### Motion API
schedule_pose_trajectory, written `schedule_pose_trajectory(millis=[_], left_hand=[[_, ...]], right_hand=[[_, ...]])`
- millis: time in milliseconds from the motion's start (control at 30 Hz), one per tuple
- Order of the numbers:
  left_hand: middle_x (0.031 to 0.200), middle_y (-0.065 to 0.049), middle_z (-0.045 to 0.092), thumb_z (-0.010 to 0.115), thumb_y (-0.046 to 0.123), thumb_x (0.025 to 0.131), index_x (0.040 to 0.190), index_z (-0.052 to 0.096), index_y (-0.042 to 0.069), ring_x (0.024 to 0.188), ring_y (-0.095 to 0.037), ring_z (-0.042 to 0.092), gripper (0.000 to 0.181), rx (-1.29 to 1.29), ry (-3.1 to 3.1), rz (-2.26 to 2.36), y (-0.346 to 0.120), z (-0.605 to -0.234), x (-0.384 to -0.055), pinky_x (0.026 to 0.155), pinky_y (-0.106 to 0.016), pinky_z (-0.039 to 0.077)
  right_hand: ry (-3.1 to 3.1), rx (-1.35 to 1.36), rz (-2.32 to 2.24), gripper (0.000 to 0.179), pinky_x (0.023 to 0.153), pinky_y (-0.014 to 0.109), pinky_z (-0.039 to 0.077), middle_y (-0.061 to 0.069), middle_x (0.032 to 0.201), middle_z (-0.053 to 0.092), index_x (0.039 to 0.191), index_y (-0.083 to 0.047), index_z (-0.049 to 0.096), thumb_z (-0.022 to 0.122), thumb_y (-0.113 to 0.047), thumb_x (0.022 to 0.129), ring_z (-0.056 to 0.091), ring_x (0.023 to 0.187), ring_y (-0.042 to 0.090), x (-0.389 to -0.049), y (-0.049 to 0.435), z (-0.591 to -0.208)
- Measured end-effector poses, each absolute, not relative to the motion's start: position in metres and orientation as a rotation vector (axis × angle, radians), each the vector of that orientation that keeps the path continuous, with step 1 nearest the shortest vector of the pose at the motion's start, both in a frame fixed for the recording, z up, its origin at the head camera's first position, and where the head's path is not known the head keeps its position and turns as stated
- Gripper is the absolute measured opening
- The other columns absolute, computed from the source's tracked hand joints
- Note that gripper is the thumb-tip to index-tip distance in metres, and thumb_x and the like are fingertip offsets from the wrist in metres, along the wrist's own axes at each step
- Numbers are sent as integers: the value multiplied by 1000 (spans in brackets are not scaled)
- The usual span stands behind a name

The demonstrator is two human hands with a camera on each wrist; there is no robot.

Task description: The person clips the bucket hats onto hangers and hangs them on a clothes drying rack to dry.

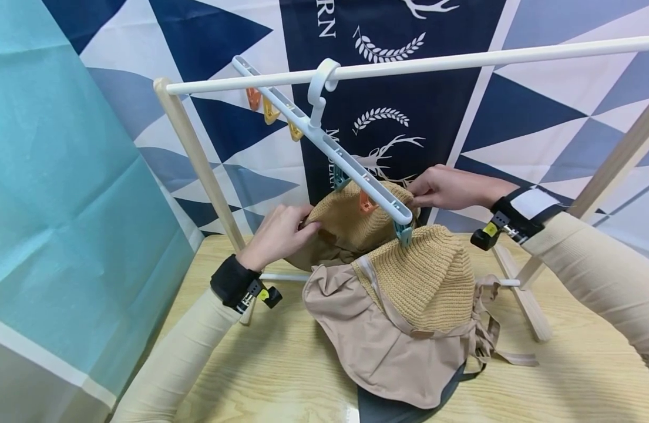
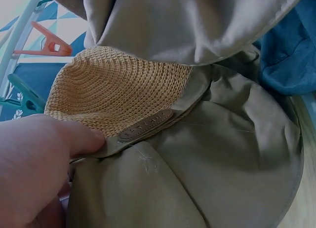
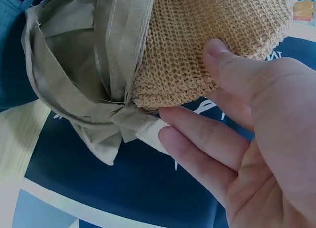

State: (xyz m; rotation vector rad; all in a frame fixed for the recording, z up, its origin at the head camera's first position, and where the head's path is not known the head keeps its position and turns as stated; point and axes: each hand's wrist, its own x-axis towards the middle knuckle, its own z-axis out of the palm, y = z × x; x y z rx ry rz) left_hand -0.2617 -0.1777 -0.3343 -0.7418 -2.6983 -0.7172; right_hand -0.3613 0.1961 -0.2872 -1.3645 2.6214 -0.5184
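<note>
A straw-coloured knit sun hat (image 1: 345, 220) with a beige cloth brim is between both hands, behind a second, similar hat (image 1: 424, 276). My left hand (image 1: 283, 232) pinches the back hat at its band, thumb beside the brown label (image 2: 145, 125). My right hand (image 1: 444, 185) pinches the other side of that crown (image 3: 182, 45), thumb on the knit. Above, a pale blue clip hanger (image 1: 324, 141) runs towards me. A teal clip (image 1: 403, 234) grips the front hat's crown; an orange clip (image 1: 367, 201) overlaps the back hat in the head view.
The hanger hooks over a white rail (image 1: 461, 60) with wooden legs (image 1: 197, 158). Orange and yellow clips (image 1: 271, 110) hang at its far end. A dark blue cloth item (image 1: 393, 408) lies under the front hat on the wooden table (image 1: 261, 376). Patterned cloth hangs behind.
</note>
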Motion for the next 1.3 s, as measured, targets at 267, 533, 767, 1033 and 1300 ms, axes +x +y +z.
schedule_pose_trajectory(millis=[267, 533, 767, 1033, 1300], left_hand=[[66, 6, 41, 69, 17, 109, 80, 60, 12, 57, -11, 41, 30, -716, -2646, -729, -177, -336, -262, 57, -25, 27], [65, 5, 38, 67, 15, 106, 73, 48, 16, 57, -13, 37, 39, -684, -2568, -695, -182, -334, -262, 58, -27, 26], [64, 5, 37, 68, 14, 105, 73, 49, 15, 57, -14, 37, 37, -681, -2541, -639, -187, -333, -261, 60, -28, 26], [65, 4, 42, 67, 12, 102, 75, 56, 14, 57, -14, 39, 29, -655, -2538, -647, -194, -328, -256, 58, -29, 28], [64, 6, 37, 65, 11, 102, 73, 49, 17, 56, -11, 35, 33, -646, -2554, -640, -206, -328, -253, 57, -26, 26]], right_hand=[[2611, -1285, -568, 11, 74, 22, 56, -4, 105, 84, 116, -17, 82, 75, -15, 109, 70, 84, 4, -357, 197, -286], [2548, -1140, -780, 58, 107, 43, 64, 25, 164, 62, 163, -1, 57, 74, -5, 108, 66, 147, 45, -351, 203, -275], [2612, -1161, -798, 62, 111, 46, 62, 20, 160, 67, 164, -4, 56, 78, -9, 106, 67, 146, 41, -349, 202, -271], [2724, -1152, -851, 63, 98, 13, 58, 17, 157, 71, 162, -9, 60, 82, -12, 103, 69, 134, -7, -345, 201, -263], [2763, -1171, -910, 67, 95, 8, 55, 19, 162, 65, 164, -10, 58, 83, -9, 102, 55, 126, -28, -343, 200, -254]])
